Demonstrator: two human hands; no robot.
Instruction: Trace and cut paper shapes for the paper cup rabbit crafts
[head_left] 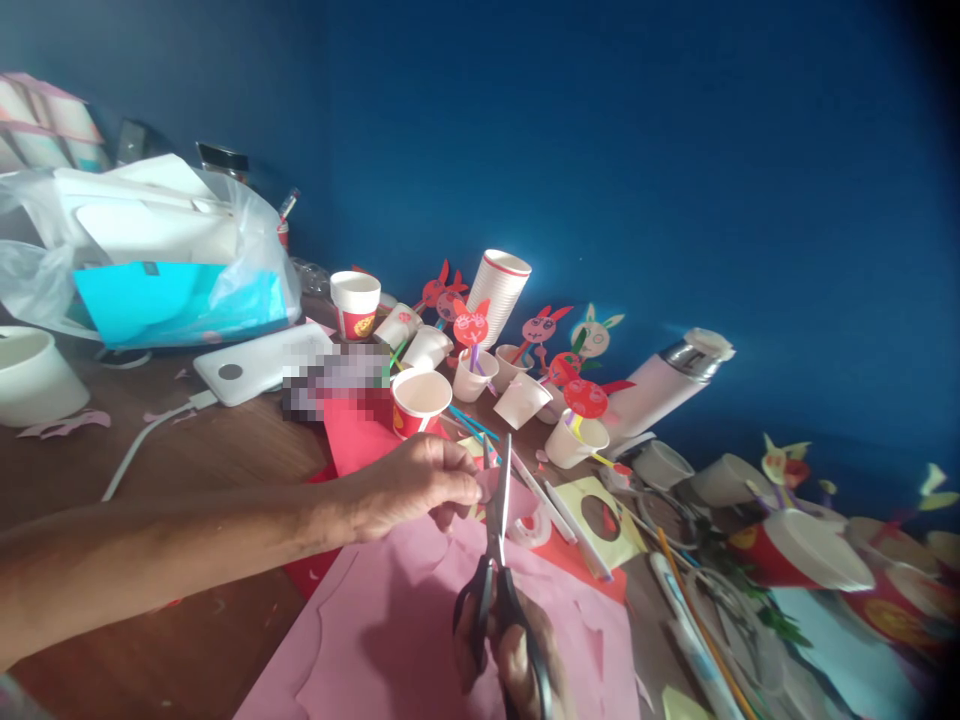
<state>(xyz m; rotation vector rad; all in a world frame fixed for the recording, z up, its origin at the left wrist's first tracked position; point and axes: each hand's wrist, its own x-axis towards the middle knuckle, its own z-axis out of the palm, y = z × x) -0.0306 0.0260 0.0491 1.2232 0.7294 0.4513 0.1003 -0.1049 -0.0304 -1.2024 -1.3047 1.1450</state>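
My right hand [525, 650] grips a pair of scissors [496, 545] by the black handles, blades pointing away from me and slightly parted at the tips. Beside the blades, my left hand [427, 480] pinches a small pink paper piece [487, 487] between thumb and fingers. The piece touches or overlaps the blades; I cannot tell how far it lies between them. Below both hands lies a large pink paper sheet [390, 630] with cut edges, over red paper [360, 435]. Just beyond my left hand stands a red and white paper cup [421, 400].
Behind are paper cups holding red paper animal faces [585, 398], a tall cup stack [499, 290] and a leaning flask [667, 385]. On the left sit a plastic bag [172, 250] and a white power bank [262, 365] with a cable. Pens and a yellow sheet [574, 500] lie right.
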